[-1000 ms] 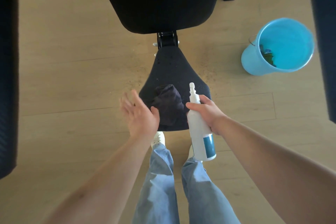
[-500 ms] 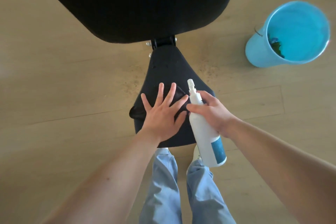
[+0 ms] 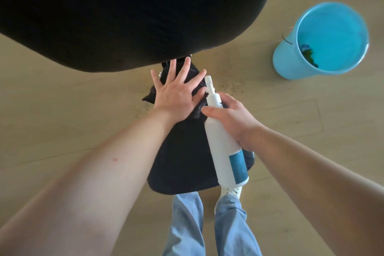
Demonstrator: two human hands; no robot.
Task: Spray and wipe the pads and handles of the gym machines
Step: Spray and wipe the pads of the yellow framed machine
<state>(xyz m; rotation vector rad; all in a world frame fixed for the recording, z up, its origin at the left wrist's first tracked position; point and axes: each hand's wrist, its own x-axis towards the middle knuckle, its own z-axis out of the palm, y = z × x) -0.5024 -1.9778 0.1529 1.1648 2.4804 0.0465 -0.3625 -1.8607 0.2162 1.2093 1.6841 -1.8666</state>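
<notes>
A black wedge-shaped seat pad (image 3: 182, 164) lies below me at centre. My left hand (image 3: 176, 91) presses flat, fingers spread, on a dark cloth (image 3: 196, 108) near the pad's narrow far end. Most of the cloth is hidden under the palm. My right hand (image 3: 232, 120) grips a white spray bottle (image 3: 224, 141) with a blue label, its nozzle pointing away from me beside the left hand. A large black back pad (image 3: 124, 10) fills the top of the view.
A light blue bucket (image 3: 291, 64) stands on the wooden floor at the right, with something dark inside. My jeans (image 3: 207, 224) and a white shoe (image 3: 230, 193) are just below the seat pad. Bare wooden floor lies on both sides.
My left hand came down onto the cloth and pushed it forward along the seat pad toward the narrow end. The right hand kept holding the bottle. My head leaned in closer.
</notes>
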